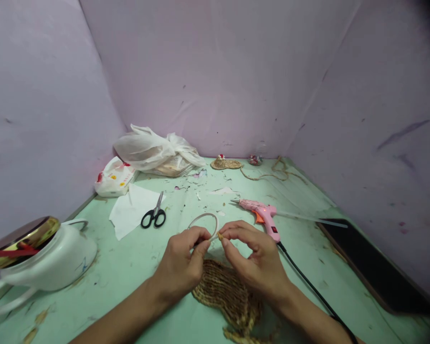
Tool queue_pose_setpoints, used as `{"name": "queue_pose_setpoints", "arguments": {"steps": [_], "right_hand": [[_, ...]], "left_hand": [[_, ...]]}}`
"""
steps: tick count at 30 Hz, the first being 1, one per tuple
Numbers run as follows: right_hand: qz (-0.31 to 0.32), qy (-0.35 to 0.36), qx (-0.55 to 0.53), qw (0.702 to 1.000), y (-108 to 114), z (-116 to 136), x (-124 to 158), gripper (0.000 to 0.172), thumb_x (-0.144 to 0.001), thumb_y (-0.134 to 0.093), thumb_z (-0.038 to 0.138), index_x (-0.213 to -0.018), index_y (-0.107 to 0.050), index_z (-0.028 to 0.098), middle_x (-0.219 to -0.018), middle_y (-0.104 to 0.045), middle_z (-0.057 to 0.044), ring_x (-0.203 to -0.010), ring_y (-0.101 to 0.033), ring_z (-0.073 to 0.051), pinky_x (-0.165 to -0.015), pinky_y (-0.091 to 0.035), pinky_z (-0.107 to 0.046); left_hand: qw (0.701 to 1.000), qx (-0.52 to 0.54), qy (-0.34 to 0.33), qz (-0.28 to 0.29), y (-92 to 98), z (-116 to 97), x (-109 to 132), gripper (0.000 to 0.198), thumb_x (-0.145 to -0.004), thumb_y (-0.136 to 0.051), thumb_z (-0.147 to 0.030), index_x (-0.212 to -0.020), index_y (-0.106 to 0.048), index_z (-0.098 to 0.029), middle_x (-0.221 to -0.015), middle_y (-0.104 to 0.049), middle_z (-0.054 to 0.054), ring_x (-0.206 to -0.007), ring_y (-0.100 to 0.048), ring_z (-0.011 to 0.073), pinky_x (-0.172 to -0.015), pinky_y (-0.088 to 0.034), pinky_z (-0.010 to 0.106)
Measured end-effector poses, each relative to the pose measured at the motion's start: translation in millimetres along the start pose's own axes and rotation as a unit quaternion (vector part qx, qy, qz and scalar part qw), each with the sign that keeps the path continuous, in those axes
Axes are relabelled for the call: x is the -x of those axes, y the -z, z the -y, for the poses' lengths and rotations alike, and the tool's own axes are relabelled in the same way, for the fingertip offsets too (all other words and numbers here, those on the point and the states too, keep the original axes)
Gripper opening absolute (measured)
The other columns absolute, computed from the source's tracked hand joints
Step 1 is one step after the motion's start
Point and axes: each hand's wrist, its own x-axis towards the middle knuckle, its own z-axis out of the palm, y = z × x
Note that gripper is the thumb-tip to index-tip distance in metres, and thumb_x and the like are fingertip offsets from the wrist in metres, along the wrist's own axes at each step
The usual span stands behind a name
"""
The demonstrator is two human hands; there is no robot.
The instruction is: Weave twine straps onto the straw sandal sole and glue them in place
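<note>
My left hand [186, 255] pinches a thin pale strip [205, 215], which bends in a loop above the fingertips. Close beside it, my right hand [256, 258] has thumb and forefinger closed on a small tan piece [220, 236]; its exact kind is too small to make out. The two sets of fingertips almost meet. Below them, partly covered by both hands, lies a brown woven straw sole [225, 286] with a loose braided end near the bottom edge. A pink glue gun [260, 212] rests right of my right hand, a clear glue stick poking out its back.
Black-handled scissors [155, 216] lie by white paper [131, 208]. Left stands a white pot [53, 267]; behind are a tissue pack [114, 177] and plastic bag [157, 150]. A small decorated sole [225, 164], jar [255, 159], twine [281, 172] and dark tray [372, 263] lie farther off.
</note>
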Motion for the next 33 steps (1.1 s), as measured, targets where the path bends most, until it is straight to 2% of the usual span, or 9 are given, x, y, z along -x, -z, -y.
{"name": "queue_pose_setpoints", "arguments": {"steps": [4,9,13,15,20,23,26,29,33], "right_hand": [[0.004,-0.018,-0.013,1.0,1,1,2,0.013,-0.072,-0.054,0.009,-0.069,-0.063,0.018,-0.075,-0.066,-0.005,-0.072,-0.062,-0.016,-0.068,-0.05,-0.028],[0.023,-0.077,-0.047,0.996,-1,4,3,0.013,-0.071,-0.055,0.011,-0.065,-0.064,0.019,-0.075,-0.066,-0.004,-0.072,-0.062,-0.016,-0.066,-0.049,-0.028],[0.036,-0.164,-0.108,0.98,-4,8,2,0.012,-0.07,-0.056,0.015,-0.061,-0.064,0.018,-0.074,-0.066,-0.005,-0.069,-0.061,-0.016,-0.062,-0.049,-0.028],[0.03,-0.2,-0.128,0.971,-4,9,1,0.012,-0.069,-0.058,0.017,-0.059,-0.064,0.017,-0.072,-0.066,-0.005,-0.068,-0.06,-0.016,-0.063,-0.048,-0.029],[-0.007,-0.267,-0.2,0.943,0,6,-1,0.01,-0.066,-0.063,0.022,-0.059,-0.065,0.017,-0.072,-0.064,-0.004,-0.072,-0.058,-0.017,-0.07,-0.046,-0.032],[0.018,-0.319,-0.271,0.908,-1,-1,0,0.009,-0.066,-0.065,0.024,-0.063,-0.066,0.016,-0.071,-0.064,-0.003,-0.073,-0.057,-0.017,-0.074,-0.045,-0.033],[0.044,-0.344,-0.299,0.889,-4,-5,1,0.01,-0.067,-0.065,0.025,-0.066,-0.067,0.015,-0.07,-0.063,-0.002,-0.072,-0.057,-0.016,-0.075,-0.045,-0.032],[0.066,-0.332,-0.259,0.905,-4,-3,1,0.009,-0.067,-0.064,0.024,-0.066,-0.068,0.016,-0.07,-0.064,-0.002,-0.069,-0.056,-0.015,-0.071,-0.044,-0.03],[0.087,-0.311,-0.232,0.918,-3,3,0,0.011,-0.067,-0.064,0.026,-0.064,-0.068,0.016,-0.068,-0.064,-0.002,-0.068,-0.056,-0.014,-0.067,-0.044,-0.028]], "left_hand": [[1.0,-0.005,-0.006,0.019,1.5,1,-2,0.022,-0.081,-0.042,-0.016,-0.085,-0.064,-0.016,-0.078,-0.066,0.005,-0.073,-0.058,0.0163,-0.069,-0.043,0.028],[0.99,0.078,0.121,-0.012,3.8,-1,-6,0.016,-0.074,-0.049,-0.022,-0.07,-0.061,-0.014,-0.062,-0.06,0.002,-0.058,-0.052,0.0138,-0.057,-0.041,0.025],[0.971,0.163,0.174,-0.027,3.3,-2,-8,0.015,-0.068,-0.054,-0.027,-0.063,-0.058,-0.014,-0.053,-0.053,-0.002,-0.051,-0.044,0.0107,-0.051,-0.037,0.022],[0.971,0.151,0.178,-0.044,6.2,3,-12,0.015,-0.067,-0.054,-0.028,-0.062,-0.058,-0.014,-0.053,-0.051,-0.002,-0.05,-0.043,0.0102,-0.05,-0.036,0.022],[0.968,0.023,0.196,-0.156,28.5,40,-30,0.018,-0.07,-0.048,-0.026,-0.066,-0.061,-0.015,-0.046,-0.046,-0.003,-0.044,-0.042,0.0115,-0.045,-0.034,0.022],[0.974,-0.03,0.16,-0.158,36.9,47,-34,0.017,-0.062,-0.056,-0.018,-0.075,-0.068,-0.016,-0.069,-0.061,0.003,-0.069,-0.056,0.0196,-0.062,-0.043,0.028],[0.981,-0.091,0.02,-0.167,33.7,30,-27,0.027,-0.071,-0.053,-0.017,-0.094,-0.067,-0.017,-0.099,-0.062,0.009,-0.095,-0.054,0.0231,-0.081,-0.042,0.034],[0.993,-0.038,-0.093,-0.066,25.1,5,-14,0.018,-0.078,-0.051,-0.017,-0.082,-0.069,-0.018,-0.087,-0.065,0.007,-0.083,-0.059,0.0188,-0.079,-0.044,0.032],[0.997,-0.029,-0.075,-0.007,16.3,-8,-4,0.017,-0.078,-0.051,-0.013,-0.068,-0.064,-0.018,-0.068,-0.064,0.003,-0.069,-0.057,0.016,-0.07,-0.043,0.031]]}}
